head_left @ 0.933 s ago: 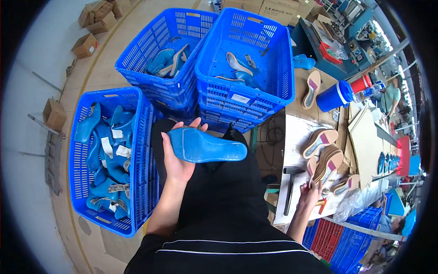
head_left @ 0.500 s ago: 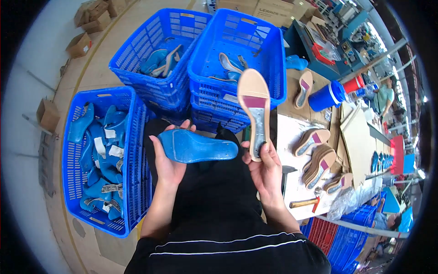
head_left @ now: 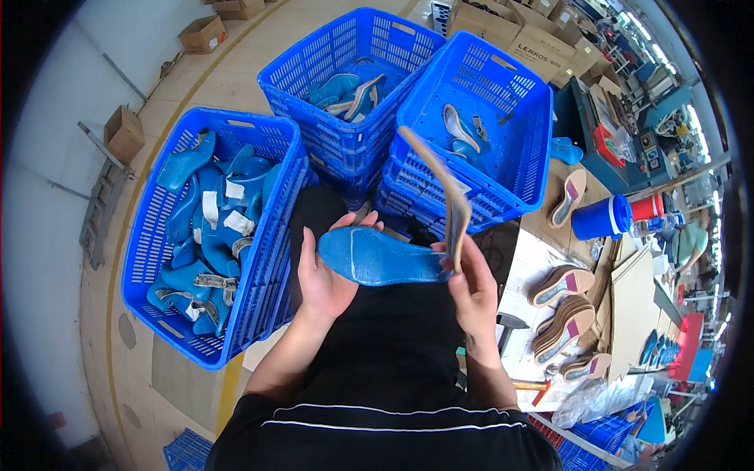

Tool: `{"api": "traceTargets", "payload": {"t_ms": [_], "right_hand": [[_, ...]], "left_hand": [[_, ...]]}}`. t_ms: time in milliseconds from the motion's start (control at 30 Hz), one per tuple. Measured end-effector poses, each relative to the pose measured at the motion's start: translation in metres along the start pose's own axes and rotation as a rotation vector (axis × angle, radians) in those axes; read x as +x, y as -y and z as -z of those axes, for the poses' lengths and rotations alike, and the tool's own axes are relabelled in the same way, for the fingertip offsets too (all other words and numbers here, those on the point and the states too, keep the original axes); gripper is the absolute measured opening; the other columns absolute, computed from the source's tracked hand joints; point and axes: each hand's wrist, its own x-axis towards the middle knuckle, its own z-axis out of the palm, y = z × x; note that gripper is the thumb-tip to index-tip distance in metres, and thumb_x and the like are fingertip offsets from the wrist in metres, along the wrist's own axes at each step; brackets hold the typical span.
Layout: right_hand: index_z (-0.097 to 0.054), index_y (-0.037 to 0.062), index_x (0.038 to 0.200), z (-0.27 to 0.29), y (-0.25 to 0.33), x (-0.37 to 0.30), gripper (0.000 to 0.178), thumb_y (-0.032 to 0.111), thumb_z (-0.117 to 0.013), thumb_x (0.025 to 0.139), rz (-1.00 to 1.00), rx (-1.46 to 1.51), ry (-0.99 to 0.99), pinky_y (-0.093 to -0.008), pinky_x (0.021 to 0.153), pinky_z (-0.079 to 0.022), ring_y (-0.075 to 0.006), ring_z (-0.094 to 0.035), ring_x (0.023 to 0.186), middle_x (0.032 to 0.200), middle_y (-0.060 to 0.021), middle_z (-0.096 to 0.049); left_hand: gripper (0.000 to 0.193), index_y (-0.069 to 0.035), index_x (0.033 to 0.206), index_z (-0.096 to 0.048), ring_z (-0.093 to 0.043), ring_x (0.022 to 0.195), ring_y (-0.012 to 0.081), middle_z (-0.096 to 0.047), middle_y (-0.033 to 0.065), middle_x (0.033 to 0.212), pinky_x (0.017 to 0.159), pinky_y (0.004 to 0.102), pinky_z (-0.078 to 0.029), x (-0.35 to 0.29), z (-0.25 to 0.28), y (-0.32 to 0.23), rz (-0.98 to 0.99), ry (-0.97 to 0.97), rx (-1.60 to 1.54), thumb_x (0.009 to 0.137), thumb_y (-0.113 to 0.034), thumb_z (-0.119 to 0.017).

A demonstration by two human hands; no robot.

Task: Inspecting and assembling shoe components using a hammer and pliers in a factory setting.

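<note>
My left hand (head_left: 320,275) holds a blue plastic shoe last (head_left: 377,255) by its broad toe end, thumb at the side and fingertips showing beyond its far edge. The last lies sideways, its narrow heel end pointing right. In my right hand (head_left: 473,289), gripped at its lower end between thumb and fingers, is a tan insole (head_left: 449,184). It stands nearly edge-on, so its faces hardly show. The insole's lower end and my right fingertips are at the heel end of the last; whether they touch it I cannot tell.
A blue crate (head_left: 292,145) on the left holds several blue lasts. Two stacked crates (head_left: 275,86) (head_left: 542,149) ahead hold a few lasts and insoles. On the right-hand table (head_left: 514,271) lie stacked insoles (head_left: 567,330), a hammer (head_left: 514,321), a blue jug (head_left: 601,218) and cardboard sheets (head_left: 636,286).
The insole has turned from face-on to edge-on, and its lower end has come to the last's heel. The last has tilted in my left hand. The whole view has shifted.
</note>
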Motion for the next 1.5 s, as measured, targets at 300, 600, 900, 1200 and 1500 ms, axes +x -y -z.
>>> {"api": "traceTargets", "payload": {"t_ms": [300, 600, 900, 1200, 1500], "right_hand": [[-0.066, 0.0140, 0.147, 0.016, 0.017, 0.008, 0.057, 0.006, -0.075, 0.091, 0.348, -1.054, 0.384, -0.0490, 0.108, -0.053, -0.0359, -0.061, 0.132, 0.141, -0.0139, -0.063], [-0.065, 0.0145, 0.148, 0.016, 0.015, 0.015, 0.057, 0.014, -0.077, 0.093, 0.313, -0.983, 0.387, -0.0453, 0.104, -0.056, -0.0355, -0.063, 0.129, 0.140, -0.0136, -0.063], [-0.065, 0.0016, 0.143, 0.047, -0.013, 0.012, 0.071, 0.020, -0.092, 0.080, -0.014, -0.589, 0.221, -0.0411, 0.111, -0.054, -0.0385, -0.069, 0.129, 0.141, -0.0170, -0.072], [-0.070, 0.0065, 0.139, 0.059, -0.050, 0.007, 0.065, 0.019, -0.094, 0.080, -0.012, -0.280, 0.162, -0.0409, 0.110, -0.057, -0.0329, -0.070, 0.130, 0.141, -0.0149, -0.072], [-0.072, 0.0061, 0.137, 0.061, -0.061, 0.005, 0.063, 0.019, -0.095, 0.079, -0.064, -0.070, 0.142, -0.0428, 0.112, -0.057, -0.0299, -0.071, 0.130, 0.140, -0.0146, -0.072]], "left_hand": [[0.077, -0.002, 0.159, -0.048, -0.042, 0.155, 0.0402, -0.048, 0.0249, 0.164, 0.129, 0.0552, -0.031, -0.003, 0.008, 0.001, -0.049, 0.092, 0.155, 0.111, -0.061, -0.036], [0.052, 0.006, 0.148, -0.058, -0.060, 0.142, 0.0344, -0.058, 0.0259, 0.156, 0.121, 0.0454, -0.045, -0.006, 0.019, -0.007, -0.076, -0.038, 0.387, 0.111, -0.031, -0.051], [0.040, 0.009, 0.136, -0.065, -0.073, 0.121, 0.0265, -0.076, 0.0216, 0.128, 0.109, 0.0358, -0.053, -0.005, 0.019, -0.040, -0.052, -0.100, 0.805, 0.106, -0.017, -0.067], [0.068, -0.019, 0.134, -0.078, -0.064, 0.132, 0.0403, -0.057, 0.0187, 0.153, 0.108, 0.0462, -0.054, -0.001, -0.071, -0.076, -0.146, 0.493, 2.012, 0.070, -0.029, -0.099], [0.064, -0.028, 0.128, -0.081, -0.073, 0.117, 0.0351, -0.065, 0.0157, 0.145, 0.093, 0.0448, -0.064, 0.003, -0.083, -0.073, -0.242, 0.676, 2.332, 0.067, -0.034, -0.099]]}}
